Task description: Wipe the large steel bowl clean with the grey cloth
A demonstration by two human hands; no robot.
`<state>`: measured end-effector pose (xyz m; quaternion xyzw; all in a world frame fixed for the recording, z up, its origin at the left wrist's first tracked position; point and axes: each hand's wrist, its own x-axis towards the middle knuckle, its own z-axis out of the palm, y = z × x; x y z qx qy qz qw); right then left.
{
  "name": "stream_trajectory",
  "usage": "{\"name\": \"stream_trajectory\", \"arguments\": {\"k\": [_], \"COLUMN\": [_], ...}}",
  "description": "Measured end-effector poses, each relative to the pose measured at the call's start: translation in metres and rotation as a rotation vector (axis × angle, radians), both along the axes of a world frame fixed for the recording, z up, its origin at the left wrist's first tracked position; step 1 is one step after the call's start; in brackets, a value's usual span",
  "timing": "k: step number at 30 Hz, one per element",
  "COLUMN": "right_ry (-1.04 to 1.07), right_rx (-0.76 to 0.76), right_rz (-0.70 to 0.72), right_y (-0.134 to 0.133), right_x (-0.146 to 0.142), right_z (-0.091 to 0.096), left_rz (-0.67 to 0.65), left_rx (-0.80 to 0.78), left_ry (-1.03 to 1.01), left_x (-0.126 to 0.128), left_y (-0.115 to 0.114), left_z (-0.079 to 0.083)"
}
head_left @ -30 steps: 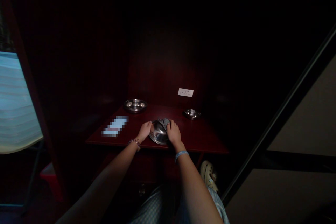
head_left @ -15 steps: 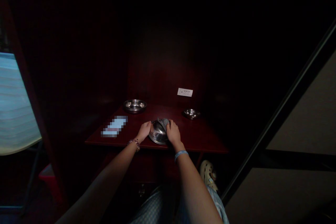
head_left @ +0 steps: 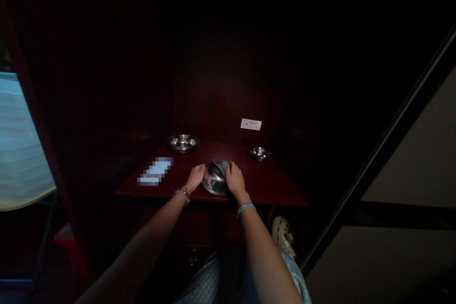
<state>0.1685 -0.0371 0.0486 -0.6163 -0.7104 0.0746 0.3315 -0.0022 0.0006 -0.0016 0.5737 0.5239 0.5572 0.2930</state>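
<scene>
A shiny metal bowl [head_left: 215, 181] is near the front edge of the dark red desk [head_left: 278, 188], its rounded outside seeming to face me. My left hand [head_left: 195, 176] grips the bowl's rim at its left side, fingers closed. On the other side, my right hand [head_left: 235, 178] presses a grey cloth [head_left: 223, 165] against the upper right of the bowl, its fingers curled over the cloth. The palm hides part of the cloth and the bowl's right edge.
Another round metal bowl [head_left: 183, 143] stands at the back left, and a smaller metal dish [head_left: 260, 153] at the back right. A pixelated flat item [head_left: 156, 171] lies on the left. Behind is a wall socket [head_left: 251, 124]. A clog [head_left: 282, 233] shows below the desk.
Almost nothing differs. Both hands keep their places on the bowl and the cloth; the view has shifted only very slightly.
</scene>
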Motion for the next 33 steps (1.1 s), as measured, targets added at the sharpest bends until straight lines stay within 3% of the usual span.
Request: {"name": "stream_trajectory", "arguments": {"k": [10, 21, 33], "right_ry": [-0.011, 0.009, -0.101], "right_rx": [0.017, 0.047, 0.219], "right_rz": [0.002, 0.073, 0.201], "right_y": [0.0008, 0.0026, 0.0024], "right_x": [-0.0005, -0.0012, -0.0094], "right_z": [-0.0013, -0.0043, -0.0078], "left_rz": [0.003, 0.022, -0.007], "left_rx": [-0.01, 0.004, 0.019], "left_ry": [-0.003, -0.013, -0.061], "left_x": [0.0, 0.0001, -0.0016], "left_y": [-0.0032, 0.0013, 0.0043], "left_z": [0.0041, -0.0021, -0.0056]}}
